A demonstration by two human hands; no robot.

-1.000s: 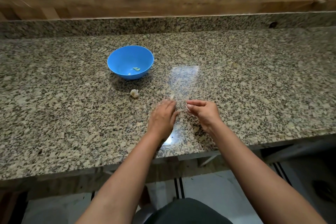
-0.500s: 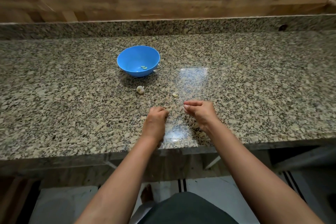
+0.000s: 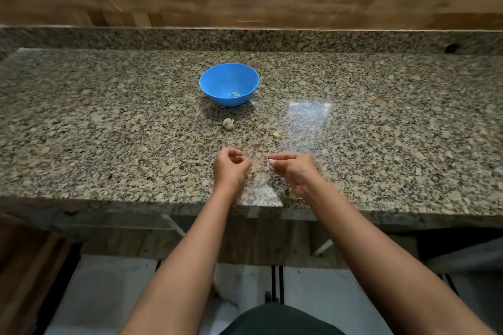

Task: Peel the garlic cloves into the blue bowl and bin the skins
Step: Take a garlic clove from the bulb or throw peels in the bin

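The blue bowl (image 3: 229, 84) stands mid-counter with a few peeled cloves (image 3: 236, 94) inside. A papery garlic chunk (image 3: 228, 124) lies just in front of it, and a single loose clove (image 3: 277, 134) lies to its right. My left hand (image 3: 230, 166) hovers near the counter's front with its fingers curled in; nothing shows inside it. A short gap away, my right hand (image 3: 292, 168) pinches thumb and fingers together on a small pale bit of garlic at their tips. I cannot tell whether that bit is clove or skin.
The granite counter (image 3: 109, 130) runs wide to both sides, with a raised granite lip and a wooden wall behind. A few tiny pale flecks lie between my hands. The counter's front edge is just under my wrists. No bin is in view.
My left hand went from lying flat on the counter to a curled fist drawn back, uncovering the loose clove. My right hand kept its pinch and barely moved. The view tilted up.
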